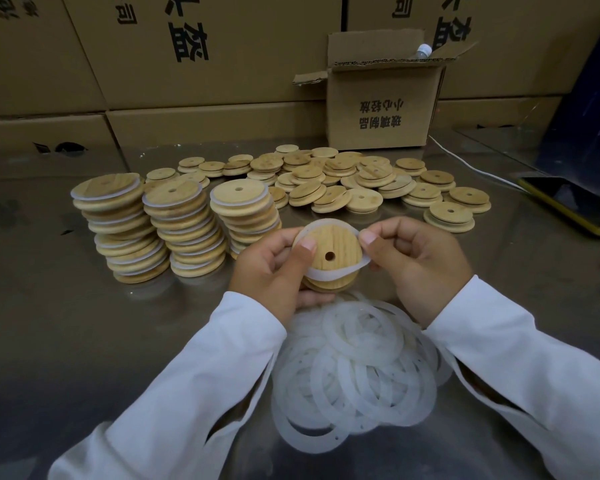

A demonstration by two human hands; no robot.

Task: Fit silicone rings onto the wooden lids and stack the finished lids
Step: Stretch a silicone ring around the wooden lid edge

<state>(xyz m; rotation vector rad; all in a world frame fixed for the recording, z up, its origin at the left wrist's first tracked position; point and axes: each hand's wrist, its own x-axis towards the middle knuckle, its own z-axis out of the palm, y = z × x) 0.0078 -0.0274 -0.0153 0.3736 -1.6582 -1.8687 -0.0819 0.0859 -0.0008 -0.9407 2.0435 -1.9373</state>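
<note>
We hold a round, pale wooden lid (340, 241) with a small hole off its centre, above the middle of the steel bench (66, 306). Our left hand (274, 271) grips it, thumb on its face. Our right hand (413, 258) pinches the translucent white silicone ring (326, 274) at the lid's right rim; the band sits round the top and runs slack across the lower face. Below, a pile of loose rings (357, 368) lies toward the near edge. Three stacks of ringed lids (184, 230) stand just left of our hands. A heap of bare lids (343, 178) spreads toward the far edge, where an open cardboard box (385, 109) stands. A phone (568, 206) lies at the right edge. Bare steel shows across the near left.
</note>
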